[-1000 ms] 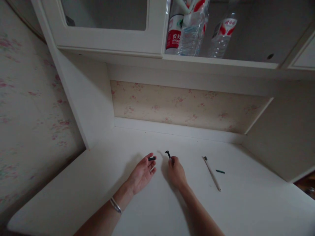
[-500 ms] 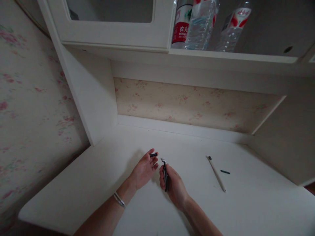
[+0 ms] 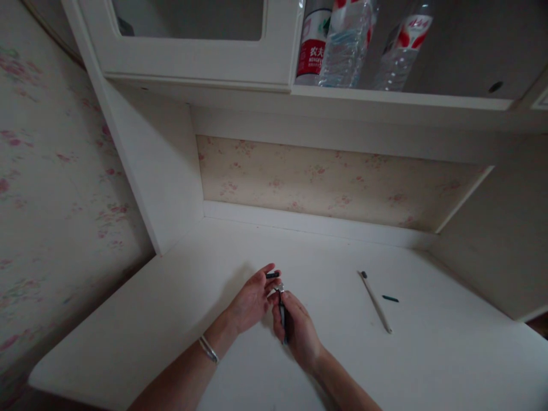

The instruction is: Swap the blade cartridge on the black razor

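Note:
Over the white desk (image 3: 334, 354), my left hand (image 3: 252, 299) is palm up and pinches a short black stick-like piece (image 3: 272, 275) between thumb and fingers. My right hand (image 3: 299, 325) is closed round a small pair of pliers (image 3: 282, 314) with dark handles and a silver head. The silver head is right by the left fingertips, below the black piece; whether they touch I cannot tell. To the right lie a slim white pen-like stick (image 3: 377, 302) with a dark end and a short dark green piece (image 3: 390, 298).
A white side panel (image 3: 141, 165) rises at the desk's left. Above the desk hangs a cabinet (image 3: 201, 63), its shelf holding a red-labelled bottle (image 3: 312, 51), a clear bottle (image 3: 345, 54) and another bottle (image 3: 400, 54) farther right. Floral wallpaper (image 3: 291, 177) covers the back wall.
The pliers have moved left and slightly down, so their head is now at my left fingertips. My left hand has shifted slightly right with the black piece.

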### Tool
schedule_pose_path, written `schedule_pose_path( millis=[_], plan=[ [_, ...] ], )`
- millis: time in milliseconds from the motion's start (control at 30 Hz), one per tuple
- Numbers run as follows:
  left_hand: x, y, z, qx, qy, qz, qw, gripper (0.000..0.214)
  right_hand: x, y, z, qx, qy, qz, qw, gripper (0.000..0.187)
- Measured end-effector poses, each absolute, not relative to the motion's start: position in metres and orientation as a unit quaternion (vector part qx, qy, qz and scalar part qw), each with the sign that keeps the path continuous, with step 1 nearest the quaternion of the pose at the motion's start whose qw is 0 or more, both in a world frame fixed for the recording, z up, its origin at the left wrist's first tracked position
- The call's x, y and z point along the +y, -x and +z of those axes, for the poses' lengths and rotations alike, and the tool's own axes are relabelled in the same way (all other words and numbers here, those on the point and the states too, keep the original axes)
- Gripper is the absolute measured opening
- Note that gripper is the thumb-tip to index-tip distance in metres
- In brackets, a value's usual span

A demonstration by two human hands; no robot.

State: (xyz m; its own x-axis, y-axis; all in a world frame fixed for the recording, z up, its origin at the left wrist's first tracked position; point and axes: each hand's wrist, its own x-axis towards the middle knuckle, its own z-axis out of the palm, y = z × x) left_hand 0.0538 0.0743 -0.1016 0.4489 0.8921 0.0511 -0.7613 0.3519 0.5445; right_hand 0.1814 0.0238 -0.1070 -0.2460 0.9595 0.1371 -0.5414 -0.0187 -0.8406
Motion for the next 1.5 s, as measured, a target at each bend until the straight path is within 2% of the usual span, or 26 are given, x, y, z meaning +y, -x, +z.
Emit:
schedule_pose_path(
  millis=[200,633,1033,1500],
  plan=[
    [0.072,-0.056,-0.102,0.129,-0.267,0.497,0.816,0.041,0.021,-0.181,-0.103,-0.441,0.274,0.626,0.582,0.044],
    [0.067,-0.056,-0.096,0.119,-0.279,0.464,0.832,0.043,0.019,-0.18,-0.103,-0.422,0.229,0.653,0.586,0.043],
    [0.065,-0.058,-0.1,0.107,-0.295,0.454,0.834,0.042,0.02,-0.181,-0.109,-0.456,0.281,0.594,0.601,0.05],
    [0.064,-0.059,-0.099,0.103,-0.297,0.456,0.833,0.048,0.018,-0.177,-0.108,-0.457,0.27,0.595,0.604,0.046]
  ],
)
